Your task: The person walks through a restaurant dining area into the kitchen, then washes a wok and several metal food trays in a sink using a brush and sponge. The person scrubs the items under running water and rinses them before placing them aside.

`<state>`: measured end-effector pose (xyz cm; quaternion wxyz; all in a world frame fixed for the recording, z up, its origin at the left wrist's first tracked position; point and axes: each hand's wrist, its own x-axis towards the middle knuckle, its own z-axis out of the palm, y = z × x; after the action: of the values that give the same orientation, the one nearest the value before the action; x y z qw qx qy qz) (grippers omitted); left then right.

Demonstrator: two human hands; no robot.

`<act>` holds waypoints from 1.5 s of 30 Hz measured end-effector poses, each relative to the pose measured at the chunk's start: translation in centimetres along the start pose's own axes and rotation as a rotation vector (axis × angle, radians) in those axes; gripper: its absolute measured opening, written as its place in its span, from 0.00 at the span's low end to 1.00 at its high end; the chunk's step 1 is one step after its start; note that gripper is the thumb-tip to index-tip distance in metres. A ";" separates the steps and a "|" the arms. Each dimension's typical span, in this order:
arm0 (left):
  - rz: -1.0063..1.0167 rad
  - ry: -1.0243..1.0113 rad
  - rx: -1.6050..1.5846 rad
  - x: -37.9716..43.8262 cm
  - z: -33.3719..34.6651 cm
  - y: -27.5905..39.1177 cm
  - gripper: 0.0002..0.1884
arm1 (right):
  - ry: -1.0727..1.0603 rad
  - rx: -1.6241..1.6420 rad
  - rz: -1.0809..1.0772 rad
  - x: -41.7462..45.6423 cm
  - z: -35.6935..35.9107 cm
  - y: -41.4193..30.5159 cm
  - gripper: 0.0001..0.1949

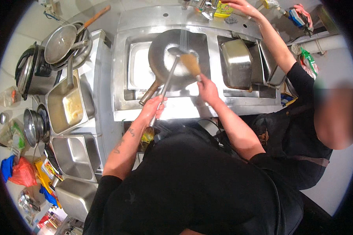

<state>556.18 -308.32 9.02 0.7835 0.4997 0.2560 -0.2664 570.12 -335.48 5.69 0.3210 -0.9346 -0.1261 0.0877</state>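
A dark wok (158, 50) lies in the left basin of a stainless-steel sink (214, 105), its long handle (149, 93) pointing down and left. Water streams from the faucet (209, 11) into the bowl of the wok. My left hand (153, 108) grips the long metal handle of a ladle (171, 72), whose dark head is inside the wok. In my right hand (209, 89) is a tan wok brush (190, 64), somewhat blurred. Its bristles are beside the ladle head; whether the two touch, I cannot tell.
A co-worker's arm (276, 44) reaches over the right basin, where deep steel pans (236, 63) stand tilted. Left of the sink, several steel pans (73, 158) line a counter, with stacked frying pans (60, 44) behind. A rectangular pan (139, 66) sits partly under the wok.
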 end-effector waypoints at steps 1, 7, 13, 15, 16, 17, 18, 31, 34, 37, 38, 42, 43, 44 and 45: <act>-0.007 0.001 -0.025 -0.6 0.0 0.1 0.20 | 0.001 -0.007 0.034 -0.1 -0.9 -0.2 0.24; -0.006 0.008 0.006 -2.1 0.3 1.2 0.20 | 0.139 0.026 -0.043 -1.5 -3.9 -3.7 0.24; -0.008 0.014 0.140 -4.6 -0.7 1.1 0.20 | 0.059 -0.030 -0.070 4.2 -4.7 -3.2 0.25; -0.024 0.011 0.154 -5.0 -0.7 1.2 0.22 | -0.081 -0.183 -0.079 6.6 -4.6 -2.2 0.24; -0.024 0.003 0.164 -5.2 -0.8 1.2 0.22 | -0.134 -0.243 -0.024 8.1 -4.9 -1.4 0.24; -0.019 -0.002 0.175 -5.4 -1.0 1.2 0.22 | -0.185 -0.300 0.027 9.3 -5.0 -0.6 0.23; -0.077 0.009 0.137 -6.1 -0.9 1.6 0.20 | -0.241 -0.346 0.031 10.1 -5.1 -0.2 0.23; -0.037 -0.085 -0.239 -1.1 1.0 3.1 0.23 | -0.062 0.331 0.055 1.8 -2.6 -4.9 0.25; -0.070 -0.120 -0.434 -1.1 1.6 2.4 0.23 | 0.098 0.394 0.084 3.6 -2.2 -1.6 0.25; -0.097 -0.107 -0.559 -2.1 1.0 1.6 0.23 | -0.008 0.466 0.297 5.4 -2.9 1.5 0.26; -0.100 -0.036 -0.512 -2.7 0.9 1.5 0.23 | -0.077 0.501 0.396 5.6 -3.2 2.3 0.26; -0.058 0.084 -0.141 -4.8 1.1 2.6 0.23 | -0.104 0.574 0.460 5.8 -7.1 -0.5 0.26; -0.052 0.108 -0.033 -5.0 1.3 2.9 0.23 | -0.073 0.565 0.425 5.8 -7.1 -0.4 0.26; -0.048 0.131 0.076 -5.2 1.4 3.4 0.23 | 0.015 0.537 0.271 5.8 -5.8 0.9 0.26; -0.043 0.153 0.179 -5.3 1.7 3.6 0.23 | 0.018 0.486 0.153 5.7 -6.1 0.5 0.26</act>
<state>555.00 -307.69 15.50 0.7079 0.5809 0.3009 -0.2661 577.18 -337.69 9.63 0.5296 -0.8376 -0.0272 0.1313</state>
